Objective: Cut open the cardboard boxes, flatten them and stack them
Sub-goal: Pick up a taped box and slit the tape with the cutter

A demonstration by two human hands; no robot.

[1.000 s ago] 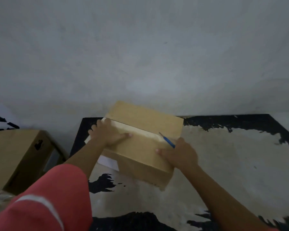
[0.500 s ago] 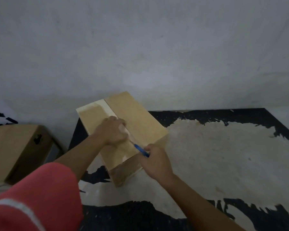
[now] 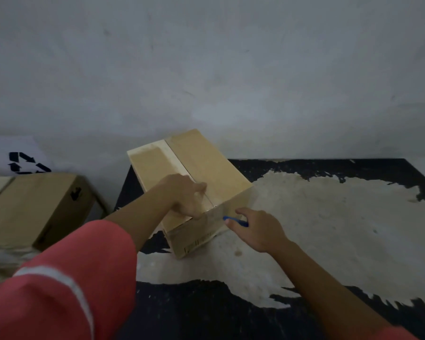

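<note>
Plain grey wall (image 3: 206,69), worn black table (image 3: 329,217)

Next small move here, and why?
Probably set the blue cutter on the tape seam at the near edge of the box and slit along it: flaps lie closed, left hand presses the top by the seam, right hand holds the cutter just off that edge.

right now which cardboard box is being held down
The taped box on the black table, under the left hand; the other box sits untouched at left.
</note>
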